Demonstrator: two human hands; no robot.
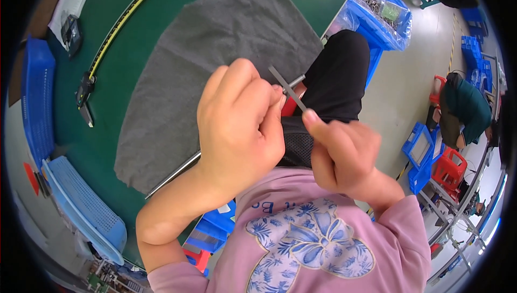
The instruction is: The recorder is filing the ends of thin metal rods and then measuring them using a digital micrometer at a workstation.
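The left hand [239,126] is curled into a loose fist, its fingertips pinching the upper end of a thin flat grey metal strip [288,88]. The right hand [342,155] sits at 4 o'clock from the left hand, fingers folded, with thumb and forefinger gripping the lower end of the same strip. The strip runs diagonally between the two hands, above the person's lap in black trousers [339,77]. A short metal piece crosses the strip near its upper end; the joint cannot be made out.

At 11 o'clock from the hands, a grey felt cloth [215,56] lies on the green table top [113,88]. A black digital caliper [85,96] lies at 9 o'clock. A light blue perforated plastic tray [86,207] rests at 8 o'clock. A blue bin of small metal parts [377,7] stands at 1 o'clock. A seated person in dark green [463,112] is at 3 o'clock, well apart
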